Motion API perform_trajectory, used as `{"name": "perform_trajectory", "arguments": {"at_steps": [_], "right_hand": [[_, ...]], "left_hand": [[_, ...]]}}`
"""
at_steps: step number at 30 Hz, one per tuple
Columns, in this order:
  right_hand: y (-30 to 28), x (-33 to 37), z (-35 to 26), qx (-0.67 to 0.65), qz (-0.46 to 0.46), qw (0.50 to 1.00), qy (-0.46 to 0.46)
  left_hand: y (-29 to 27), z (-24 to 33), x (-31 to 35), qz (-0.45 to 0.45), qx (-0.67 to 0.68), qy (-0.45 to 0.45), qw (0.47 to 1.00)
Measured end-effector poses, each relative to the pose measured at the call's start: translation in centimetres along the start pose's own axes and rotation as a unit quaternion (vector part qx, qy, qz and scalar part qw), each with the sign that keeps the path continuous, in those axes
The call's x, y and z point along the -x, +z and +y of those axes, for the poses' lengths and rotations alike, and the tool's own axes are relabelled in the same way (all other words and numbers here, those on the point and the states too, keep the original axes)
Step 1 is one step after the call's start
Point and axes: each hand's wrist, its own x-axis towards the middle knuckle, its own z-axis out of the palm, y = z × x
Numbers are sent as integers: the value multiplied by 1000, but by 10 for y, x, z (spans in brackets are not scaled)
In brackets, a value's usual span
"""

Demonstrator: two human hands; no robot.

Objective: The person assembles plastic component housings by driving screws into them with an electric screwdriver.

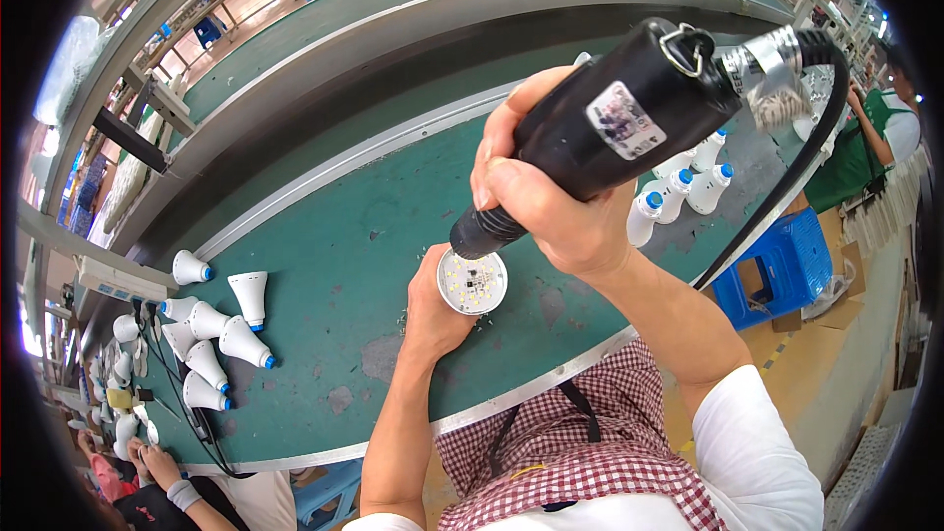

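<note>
My left hand [436, 310] is wrapped round a white LED bulb body [477, 297], whose open top faces up and shows a round board with small yellow LEDs. In my right hand [551, 182] is a thick black electric screwdriver [615, 103], with a hanging ring and a cable at its upper end. Its ribbed nose [485, 230] points down at the far edge of the board and hides part of it. Whether the tip touches a screw cannot be seen.
White bulb bodies with blue ends lie at the left [206, 322], and more stand at the right [674, 195] on the green bench [334, 334]. The screwdriver's black cable [787, 197] runs down beside a blue plastic stool [796, 261]. Co-workers sit at the right [895, 118] and lower left [162, 477].
</note>
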Motion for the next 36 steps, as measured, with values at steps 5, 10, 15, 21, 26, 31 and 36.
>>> {"name": "perform_trajectory", "arguments": {"at_steps": [5,10,15,21,26,31,36], "right_hand": [[-1,-7,1,21,-29,999,-12],[5,-15,7,35,-51,998,-15],[-14,-19,26,-60,28,996,63],[-103,-5,28,146,175,912,342],[-80,39,67,275,-17,820,501],[-115,51,106,604,-237,740,176],[-88,60,89,649,-247,691,199]], "left_hand": [[1,7,-2,-22,21,-6,1000],[-6,8,-3,-12,2,-7,1000],[-12,13,-3,15,97,-10,995],[-5,6,-9,31,387,13,922],[-16,-1,-4,17,440,-7,898],[-17,-6,-6,52,341,11,939],[-19,0,-4,93,188,-44,977]]}}
